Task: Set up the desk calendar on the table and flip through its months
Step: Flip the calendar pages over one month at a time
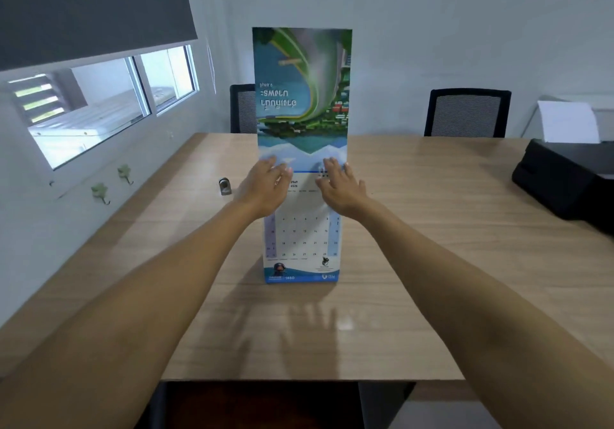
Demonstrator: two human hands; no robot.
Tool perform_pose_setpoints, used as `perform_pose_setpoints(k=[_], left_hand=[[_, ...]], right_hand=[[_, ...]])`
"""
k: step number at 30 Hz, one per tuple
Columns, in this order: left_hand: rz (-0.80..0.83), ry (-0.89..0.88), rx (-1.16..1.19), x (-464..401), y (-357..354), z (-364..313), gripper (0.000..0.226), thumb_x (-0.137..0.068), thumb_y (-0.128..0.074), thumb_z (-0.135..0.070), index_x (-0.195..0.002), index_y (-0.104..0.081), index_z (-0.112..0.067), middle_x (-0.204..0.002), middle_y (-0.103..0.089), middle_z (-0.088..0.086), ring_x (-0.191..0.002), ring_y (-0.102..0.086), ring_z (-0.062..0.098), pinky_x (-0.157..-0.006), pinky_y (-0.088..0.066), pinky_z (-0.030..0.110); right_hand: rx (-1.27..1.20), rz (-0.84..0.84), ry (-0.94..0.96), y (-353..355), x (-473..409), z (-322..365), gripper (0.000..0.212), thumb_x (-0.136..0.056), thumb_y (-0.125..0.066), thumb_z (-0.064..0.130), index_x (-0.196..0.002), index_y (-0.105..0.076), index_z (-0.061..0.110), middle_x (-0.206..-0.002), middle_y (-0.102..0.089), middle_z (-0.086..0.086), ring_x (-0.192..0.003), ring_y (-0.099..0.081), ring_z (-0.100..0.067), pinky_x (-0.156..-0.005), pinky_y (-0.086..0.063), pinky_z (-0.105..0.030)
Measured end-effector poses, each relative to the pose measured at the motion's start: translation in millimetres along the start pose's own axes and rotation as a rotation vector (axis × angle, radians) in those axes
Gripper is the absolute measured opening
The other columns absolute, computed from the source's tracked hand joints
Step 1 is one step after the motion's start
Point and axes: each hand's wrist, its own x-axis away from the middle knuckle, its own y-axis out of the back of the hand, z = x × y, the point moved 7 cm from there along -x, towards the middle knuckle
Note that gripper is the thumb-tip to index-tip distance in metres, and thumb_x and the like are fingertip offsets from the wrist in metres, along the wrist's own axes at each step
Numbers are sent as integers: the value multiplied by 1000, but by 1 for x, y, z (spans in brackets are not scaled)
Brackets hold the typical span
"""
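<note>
The desk calendar (pixel 301 245) stands upright on the wooden table (pixel 415 229), its white month grid facing me. One page (pixel 300 96) with a blue and green picture sticks straight up from the top binding, printed side upside down. My left hand (pixel 265 186) rests with spread fingers against the page's lower left, near the binding. My right hand (pixel 339 184) presses the same way on the lower right. Neither hand pinches the page; the fingers lie flat on it.
A black printer (pixel 564 179) with white paper sits at the table's right edge. Two black mesh chairs (pixel 466 112) stand behind the far side. A small metal object (pixel 225 186) lies left of the calendar. A window is in the left wall.
</note>
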Motion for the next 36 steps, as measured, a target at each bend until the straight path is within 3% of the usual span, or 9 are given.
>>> perform_pose_setpoints(k=[11,15,19,22,24,27,32,34,36], left_hand=[[-6,39,-42,0,-7,10,59,-100,-24,-46,-150,-26,-16,-157,-29,5,-147,-21,21,-119,-20,42],[-99,380,323,13,-9,34,74,-95,-14,-59,-150,-23,-11,-159,-22,10,-147,-20,26,-119,-19,47],[8,633,945,44,-32,28,76,-95,0,-60,-147,-35,-17,-155,-34,8,-145,-27,25,-119,-20,44],[62,700,1115,58,-40,24,84,-91,1,-66,-150,-29,-16,-158,-27,6,-148,-21,22,-121,-16,45],[79,729,1126,59,-43,28,89,-86,2,-72,-150,-30,-19,-159,-25,4,-149,-18,22,-121,-16,47],[99,738,1105,61,-40,28,88,-84,0,-75,-151,-25,-24,-161,-20,0,-150,-13,21,-121,-15,47],[168,634,885,64,-25,15,76,-92,4,-64,-149,-31,-28,-160,-24,3,-148,-19,26,-121,-11,45],[163,622,794,67,-13,13,79,-94,3,-61,-145,-40,-18,-152,-40,10,-141,-35,30,-117,-23,43],[131,667,778,66,-4,23,88,-92,-2,-65,-135,-51,-5,-134,-58,16,-125,-53,32,-103,-42,39]], right_hand=[[7,-79,-25,0,-6,-7,63,-99,-20,49,-153,-9,19,-162,-10,-1,-150,-2,-22,-119,-9,-58],[-330,-187,-144,-4,0,-21,64,-98,-22,48,-150,-15,12,-160,-13,-6,-148,-9,-26,-120,-14,-54],[-798,12,-412,-37,8,-36,67,-97,-15,54,-154,-7,19,-163,-5,-1,-149,-8,-27,-122,-10,-52],[-921,88,-469,-60,0,-53,84,-81,-11,74,-152,-18,29,-162,-15,2,-148,-16,-27,-120,-13,-54],[-945,86,-469,-65,-3,-58,91,-75,-10,79,-150,-23,30,-161,-19,2,-147,-18,-27,-120,-14,-54],[-965,73,-528,-42,28,-32,79,-90,-9,67,-149,-31,19,-158,-26,-3,-147,-18,-28,-122,-12,-47],[-915,82,-539,-29,33,-30,76,-93,-10,63,-151,-25,16,-160,-20,-6,-147,-18,-29,-120,-13,-49],[-858,60,-513,-18,32,-32,75,-93,-14,62,-143,-38,12,-152,-38,-9,-139,-35,-31,-115,-27,-48],[-861,-12,-485,0,30,-37,62,-95,-17,53,-113,-55,7,-121,-59,-8,-109,-54,-27,-91,-42,-37]])
